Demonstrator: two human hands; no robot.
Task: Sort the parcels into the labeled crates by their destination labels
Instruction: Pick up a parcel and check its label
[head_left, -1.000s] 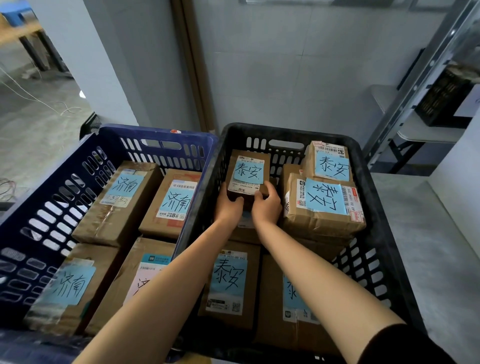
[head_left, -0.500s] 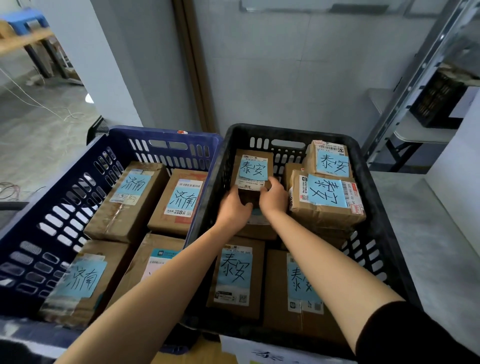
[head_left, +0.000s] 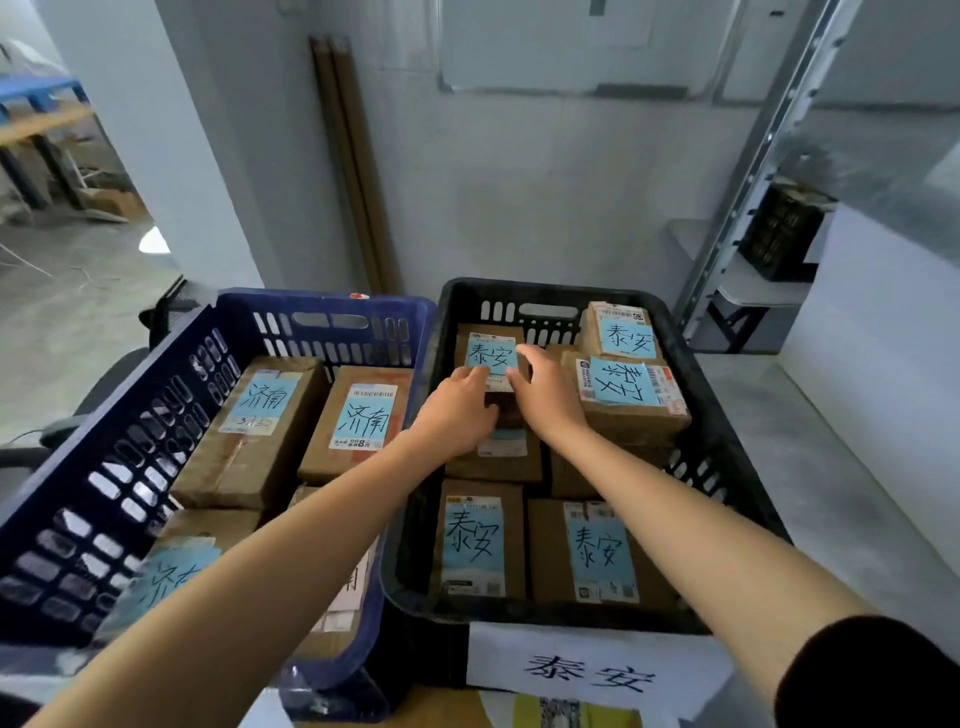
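Observation:
A small brown parcel (head_left: 488, 349) with a blue 泰安 label sits at the back left of the black crate (head_left: 698, 382), on top of other parcels. My left hand (head_left: 457, 413) holds its near left side, fingertips at the label's lower edge. My right hand (head_left: 553, 397) grips its right side, thumb on the label. Several more 泰安 parcels (head_left: 600, 553) fill the black crate. A white 泰安 sign (head_left: 587, 673) hangs on its front. The blue crate (head_left: 130, 441) to the left holds several parcels (head_left: 363, 421) labelled 济南.
The two crates stand side by side against a grey wall. A metal shelf upright (head_left: 748, 171) rises at the right, with a dark crate (head_left: 779, 234) on a shelf behind it. Bare concrete floor (head_left: 857, 493) lies to the right of the black crate.
Both hands stayed on the small parcel and pushed it a little farther toward the back of the black crate. My view lifted, showing the white sign on the crate's front.

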